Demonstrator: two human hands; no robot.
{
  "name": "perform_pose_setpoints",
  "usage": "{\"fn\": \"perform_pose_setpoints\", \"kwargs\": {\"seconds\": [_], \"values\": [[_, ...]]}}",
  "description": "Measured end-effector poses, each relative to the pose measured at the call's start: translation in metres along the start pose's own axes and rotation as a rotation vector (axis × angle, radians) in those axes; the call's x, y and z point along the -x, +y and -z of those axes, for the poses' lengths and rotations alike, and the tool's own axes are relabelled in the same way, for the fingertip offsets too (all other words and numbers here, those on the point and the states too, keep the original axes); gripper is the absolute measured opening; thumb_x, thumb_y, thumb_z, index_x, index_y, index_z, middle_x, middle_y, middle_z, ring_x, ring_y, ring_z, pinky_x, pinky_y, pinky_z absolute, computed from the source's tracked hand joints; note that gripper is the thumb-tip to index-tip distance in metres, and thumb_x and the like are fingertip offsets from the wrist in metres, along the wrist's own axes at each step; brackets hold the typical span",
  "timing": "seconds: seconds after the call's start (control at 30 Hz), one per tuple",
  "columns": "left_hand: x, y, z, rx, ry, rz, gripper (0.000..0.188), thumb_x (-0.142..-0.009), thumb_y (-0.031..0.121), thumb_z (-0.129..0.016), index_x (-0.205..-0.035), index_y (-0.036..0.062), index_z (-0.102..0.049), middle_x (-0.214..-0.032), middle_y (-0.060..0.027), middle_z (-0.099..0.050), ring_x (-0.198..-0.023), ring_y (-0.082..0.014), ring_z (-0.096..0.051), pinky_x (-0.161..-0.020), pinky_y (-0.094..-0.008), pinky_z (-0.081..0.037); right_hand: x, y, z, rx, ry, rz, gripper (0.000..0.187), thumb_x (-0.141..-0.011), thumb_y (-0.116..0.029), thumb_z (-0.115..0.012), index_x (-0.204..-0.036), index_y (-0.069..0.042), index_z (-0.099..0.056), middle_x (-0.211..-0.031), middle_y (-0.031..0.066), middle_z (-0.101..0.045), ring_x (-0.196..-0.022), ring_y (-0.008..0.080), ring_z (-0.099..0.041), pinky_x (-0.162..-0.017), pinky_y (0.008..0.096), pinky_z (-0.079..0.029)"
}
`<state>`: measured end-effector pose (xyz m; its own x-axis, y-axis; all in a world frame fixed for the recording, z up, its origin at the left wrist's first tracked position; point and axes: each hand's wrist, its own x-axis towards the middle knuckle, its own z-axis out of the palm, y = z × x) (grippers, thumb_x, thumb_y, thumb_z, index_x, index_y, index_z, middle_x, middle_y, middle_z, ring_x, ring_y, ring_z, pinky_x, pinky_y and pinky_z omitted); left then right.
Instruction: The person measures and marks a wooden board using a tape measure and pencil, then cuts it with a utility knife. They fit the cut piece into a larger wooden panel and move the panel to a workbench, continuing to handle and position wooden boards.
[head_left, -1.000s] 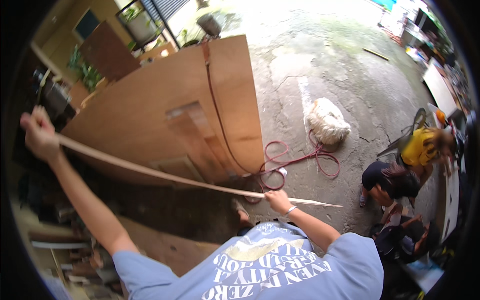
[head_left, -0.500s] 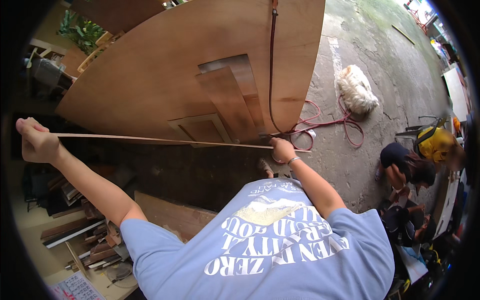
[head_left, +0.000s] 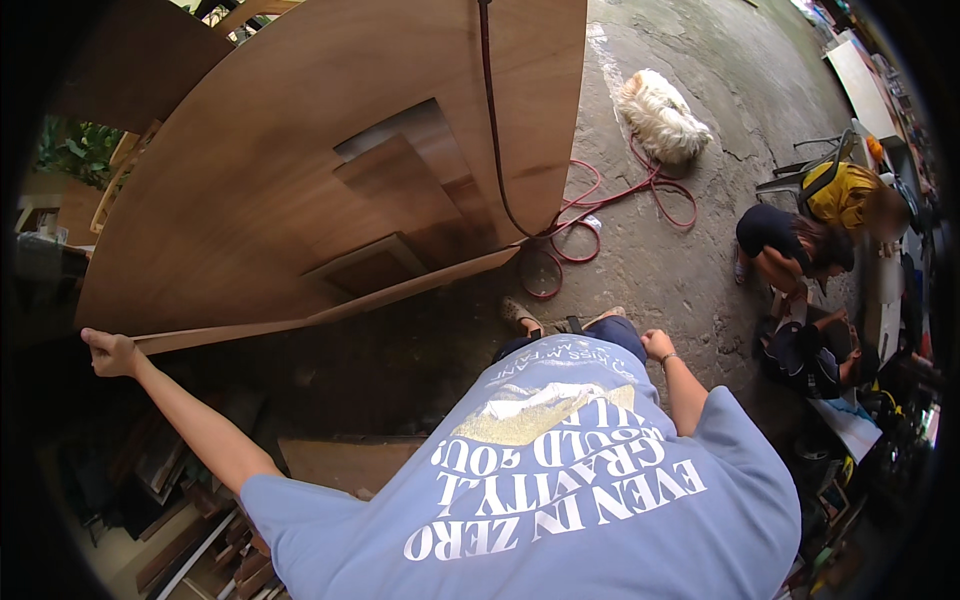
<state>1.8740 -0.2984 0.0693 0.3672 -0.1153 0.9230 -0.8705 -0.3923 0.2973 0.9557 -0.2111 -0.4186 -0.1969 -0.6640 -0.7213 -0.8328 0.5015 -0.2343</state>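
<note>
A long thin plywood strip [head_left: 330,310] runs from lower left up to the right, along the lower edge of the large leaning plywood sheets [head_left: 280,170]. My left hand [head_left: 108,353] is stretched far out to the left and grips the strip's left end. My right hand [head_left: 657,344] hangs by my right knee, fingers curled, holding nothing and well apart from the strip. The strip's right end [head_left: 500,258] lies against the big sheets. Smaller wood panels [head_left: 400,190] lie stacked on the sheets.
A red cord [head_left: 600,205] runs down over the sheets and coils on the concrete floor beside a white dog [head_left: 660,115]. Two people [head_left: 790,250] crouch at the right among clutter. Wood offcuts [head_left: 200,510] are piled at lower left. My sandalled feet [head_left: 522,316] stand by the sheets.
My right hand has let go of the strip and dropped to my knee. The strip's right end now rests on the big sheets. My left hand has lowered, still gripping its end.
</note>
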Motion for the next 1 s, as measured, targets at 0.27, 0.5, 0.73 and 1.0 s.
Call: {"fn": "perform_pose_setpoints", "kwargs": {"seconds": [0.27, 0.5, 0.73, 1.0], "values": [[0.010, -0.023, -0.037, -0.277, -0.014, -0.318, 0.053, -0.100, 0.034, -0.040, -0.073, 0.0013, -0.071, -0.081, -0.0117, -0.071, -0.074, -0.0263, -0.068, -0.065, -0.0388, -0.051, 0.024, -0.035, -0.002, -0.045, 0.007, 0.015, 0.024, -0.086, -0.021, -0.059, -0.096, -0.001, -0.069, -0.094, 0.0221, -0.069, -0.093, 0.0346, -0.067, -0.081, 0.0406, -0.051], [0.150, 0.017, -0.073, 0.223, -0.326, 0.038, 0.040, -0.100, 0.025, -0.040, -0.082, 0.0025, -0.067, -0.101, -0.0159, -0.069, -0.099, -0.0308, -0.064, -0.087, -0.0405, -0.047, 0.025, -0.062, 0.010, -0.295, 0.032, -0.043, 0.020, -0.088, -0.018, -0.060, -0.092, 0.000, -0.068, -0.083, 0.0169, -0.070, -0.077, 0.0277, -0.068, -0.070, 0.0368, -0.052], [0.380, 0.113, -0.043, 0.278, -1.069, 0.690, 0.054, -0.101, 0.045, -0.039, -0.097, -0.0016, -0.066, -0.098, -0.0170, -0.067, -0.099, -0.0301, -0.063, -0.088, -0.0404, -0.045, 0.028, -0.059, 0.007, -0.171, 0.196, 0.016, 0.032, -0.088, -0.032, -0.061, -0.084, -0.002, -0.072, -0.082, 0.0213, -0.068, -0.080, 0.0352, -0.068, -0.074, 0.0411, -0.052], [0.537, 0.224, 0.094, 0.466, -1.629, 0.603, 0.034, -0.095, 0.031, -0.052, -0.081, 0.0043, -0.067, -0.078, -0.0137, -0.068, -0.074, -0.0242, -0.066, -0.069, -0.0355, -0.049, -0.026, -0.107, 0.061, -0.179, 0.225, 0.308, 0.036, -0.091, -0.034, -0.057, -0.087, -0.001, -0.069, -0.080, 0.0194, -0.068, -0.078, 0.0312, -0.068, -0.070, 0.0394, -0.051]]}}
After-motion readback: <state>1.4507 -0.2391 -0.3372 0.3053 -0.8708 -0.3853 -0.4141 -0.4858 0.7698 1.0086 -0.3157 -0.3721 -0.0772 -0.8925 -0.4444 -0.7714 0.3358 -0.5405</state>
